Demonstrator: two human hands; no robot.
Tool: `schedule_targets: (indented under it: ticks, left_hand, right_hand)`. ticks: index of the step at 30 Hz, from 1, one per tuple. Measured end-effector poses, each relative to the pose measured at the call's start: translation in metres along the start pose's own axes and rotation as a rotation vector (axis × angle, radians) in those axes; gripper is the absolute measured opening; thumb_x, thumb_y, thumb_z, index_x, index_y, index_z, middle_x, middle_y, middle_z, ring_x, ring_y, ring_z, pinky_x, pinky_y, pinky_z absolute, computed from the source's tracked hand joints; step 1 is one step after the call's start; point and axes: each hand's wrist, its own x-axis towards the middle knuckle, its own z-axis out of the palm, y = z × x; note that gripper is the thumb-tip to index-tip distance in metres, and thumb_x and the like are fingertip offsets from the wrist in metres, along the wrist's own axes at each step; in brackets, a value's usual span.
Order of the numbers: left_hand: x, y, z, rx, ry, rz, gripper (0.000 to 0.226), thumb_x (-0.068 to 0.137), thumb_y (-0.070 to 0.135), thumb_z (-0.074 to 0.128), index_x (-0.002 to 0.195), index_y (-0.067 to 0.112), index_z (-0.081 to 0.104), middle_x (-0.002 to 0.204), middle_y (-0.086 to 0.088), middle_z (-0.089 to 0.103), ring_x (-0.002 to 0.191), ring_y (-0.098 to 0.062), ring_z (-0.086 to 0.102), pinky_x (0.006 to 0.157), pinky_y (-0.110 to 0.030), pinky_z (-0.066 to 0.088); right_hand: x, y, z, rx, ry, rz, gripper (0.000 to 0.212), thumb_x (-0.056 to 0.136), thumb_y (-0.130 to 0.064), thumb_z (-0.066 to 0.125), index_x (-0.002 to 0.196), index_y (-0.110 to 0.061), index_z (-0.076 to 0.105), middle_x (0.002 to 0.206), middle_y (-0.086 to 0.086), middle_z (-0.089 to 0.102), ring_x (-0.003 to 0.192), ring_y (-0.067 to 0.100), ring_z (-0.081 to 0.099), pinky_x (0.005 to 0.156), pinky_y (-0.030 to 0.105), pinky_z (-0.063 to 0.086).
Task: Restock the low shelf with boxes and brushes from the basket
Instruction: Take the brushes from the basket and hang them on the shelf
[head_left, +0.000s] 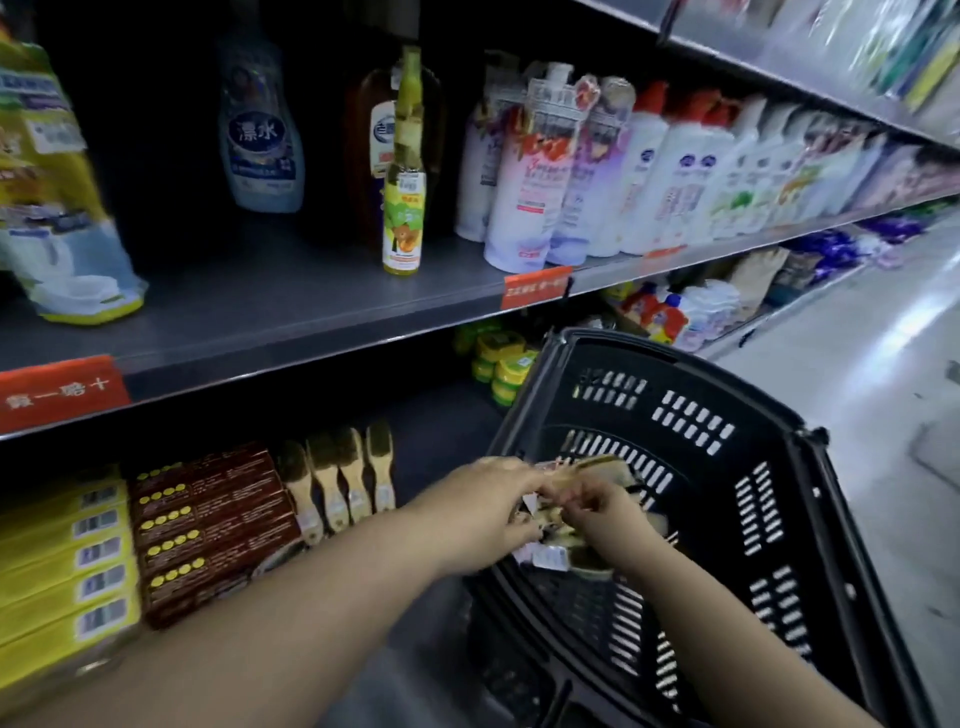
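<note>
The black slotted plastic basket stands tilted beside the low shelf and holds a small heap of wooden-handled brushes with white tags. Both hands reach into it: the left hand curls its fingers over the brush handles, and the right hand pinches something small among them, though what exactly is blurred. On the low shelf lie yellow boxes, dark red boxes and four upright brushes; the blue bottle above reads "漂水".
</note>
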Motion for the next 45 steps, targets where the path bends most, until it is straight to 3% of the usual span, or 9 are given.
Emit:
schedule_targets:
  ticks: [8, 10, 12, 16, 24, 30, 36, 41, 45]
  left_hand:
    - [0.051, -0.006, 0.022, 0.171, -0.031, 0.069, 0.032, 0.094, 0.038, 0.049, 0.124, 0.028, 0.052, 0.121, 0.007, 0.056, 0.116, -0.014, 0.046, 0.096, -0.031, 0.038]
    - [0.066, -0.009, 0.024, 0.204, -0.022, 0.108, 0.03, 0.094, 0.038, 0.048, 0.123, 0.03, 0.051, 0.12, 0.01, 0.056, 0.116, -0.013, 0.046, 0.098, -0.028, 0.036]
    - [0.083, -0.011, 0.025, 0.231, -0.008, 0.131, 0.03, 0.094, 0.037, 0.047, 0.123, 0.031, 0.051, 0.119, 0.012, 0.056, 0.116, -0.011, 0.045, 0.101, -0.028, 0.034]
    - [0.109, -0.018, 0.029, 0.269, 0.01, 0.13, 0.029, 0.094, 0.038, 0.045, 0.122, 0.031, 0.05, 0.116, 0.012, 0.056, 0.115, -0.011, 0.046, 0.102, -0.029, 0.033]
    - [0.126, -0.024, 0.034, 0.353, -0.018, 0.157, 0.028, 0.093, 0.042, 0.042, 0.121, 0.037, 0.047, 0.109, 0.016, 0.059, 0.107, -0.006, 0.051, 0.101, -0.022, 0.024]
    - [0.128, -0.018, 0.037, 0.392, -0.045, 0.11, 0.03, 0.096, 0.036, 0.038, 0.125, 0.032, 0.045, 0.116, 0.014, 0.057, 0.112, -0.009, 0.049, 0.1, -0.023, 0.026]
    - [0.128, 0.001, 0.035, -0.146, -0.036, -0.198, 0.052, 0.1, 0.027, 0.034, 0.148, 0.028, 0.013, 0.153, 0.01, 0.024, 0.136, -0.006, 0.026, 0.104, -0.017, 0.02]
    - [0.129, 0.017, 0.028, -1.066, -0.343, -0.516, 0.026, 0.101, 0.027, 0.037, 0.112, 0.012, 0.054, 0.09, -0.003, 0.071, 0.069, -0.01, 0.065, 0.063, -0.022, 0.055]
    - [0.13, 0.013, 0.037, -1.232, -0.15, -0.701, 0.017, 0.097, 0.007, 0.045, 0.11, 0.006, 0.055, 0.083, -0.008, 0.063, 0.059, -0.01, 0.057, 0.054, -0.023, 0.054]
  right_hand:
    - [0.05, 0.087, -0.024, -0.214, -0.153, 0.22, 0.024, 0.086, -0.007, 0.06, 0.07, -0.023, 0.052, 0.086, 0.003, 0.058, 0.086, 0.017, 0.053, 0.082, 0.027, 0.044]
    - [0.072, 0.102, -0.024, -0.258, -0.144, 0.275, 0.006, 0.087, -0.02, 0.061, 0.092, -0.017, 0.06, 0.109, 0.009, 0.061, 0.103, 0.023, 0.057, 0.091, 0.029, 0.043]
    - [0.097, 0.118, -0.022, -0.268, -0.062, 0.34, 0.047, 0.09, -0.033, 0.056, 0.13, -0.013, 0.044, 0.133, 0.016, 0.048, 0.12, 0.031, 0.048, 0.1, 0.035, 0.039]
    - [0.15, 0.136, -0.025, -0.294, 0.1, 0.347, 0.072, 0.085, -0.027, 0.058, 0.146, -0.022, 0.02, 0.15, 0.013, 0.019, 0.13, 0.036, 0.035, 0.105, 0.04, 0.032]
    - [0.202, 0.169, -0.021, -0.357, 0.061, 0.193, 0.04, 0.096, -0.031, 0.041, 0.136, -0.025, 0.038, 0.137, 0.011, 0.036, 0.111, 0.027, 0.046, 0.088, 0.027, 0.033]
    - [0.178, 0.129, -0.075, -0.323, -0.174, 0.133, 0.026, 0.079, -0.012, 0.068, 0.1, -0.024, 0.056, 0.102, 0.002, 0.059, 0.09, 0.021, 0.058, 0.075, 0.031, 0.05]
    - [0.128, 0.065, -0.148, 0.209, -0.46, -0.257, 0.039, 0.07, 0.006, 0.071, 0.077, -0.028, 0.056, 0.087, 0.005, 0.056, 0.078, 0.018, 0.054, 0.068, 0.029, 0.049]
    - [0.12, 0.048, -0.137, 0.442, -0.502, -0.379, 0.037, 0.07, 0.008, 0.07, 0.082, -0.025, 0.059, 0.101, 0.008, 0.059, 0.085, 0.016, 0.061, 0.07, 0.025, 0.055]
    - [0.145, 0.072, -0.099, 0.434, -0.219, -0.167, 0.045, 0.077, 0.008, 0.066, 0.108, -0.024, 0.058, 0.11, 0.01, 0.062, 0.085, 0.017, 0.065, 0.071, 0.024, 0.055]
